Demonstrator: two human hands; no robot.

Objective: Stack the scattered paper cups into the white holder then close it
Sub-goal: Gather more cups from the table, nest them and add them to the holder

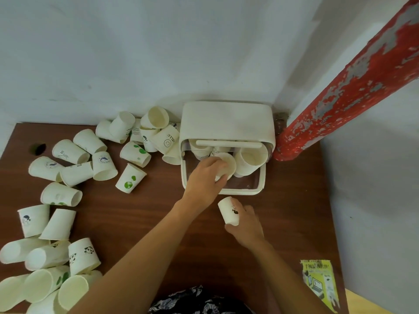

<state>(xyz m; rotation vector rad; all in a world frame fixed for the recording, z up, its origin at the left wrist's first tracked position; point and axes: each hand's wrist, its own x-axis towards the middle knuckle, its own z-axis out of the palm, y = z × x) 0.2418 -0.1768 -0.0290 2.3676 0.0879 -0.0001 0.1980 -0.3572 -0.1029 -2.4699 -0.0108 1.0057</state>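
Two cups: left hand point(205, 177) grips one point(225, 165) inside holder point(226, 123), right hand point(246, 225) another point(229, 210).

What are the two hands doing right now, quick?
Left hand: holding a paper cup inside the open white holder.
Right hand: holding another paper cup just in front of the holder.

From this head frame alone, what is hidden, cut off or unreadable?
- How many cups already sit in the white holder: its raised lid and the left hand cover them.
- The stack under the cup that the left hand grips: hidden by that hand.
- Cups at lower left: cut by the frame edge.
- Sticker text: too small.
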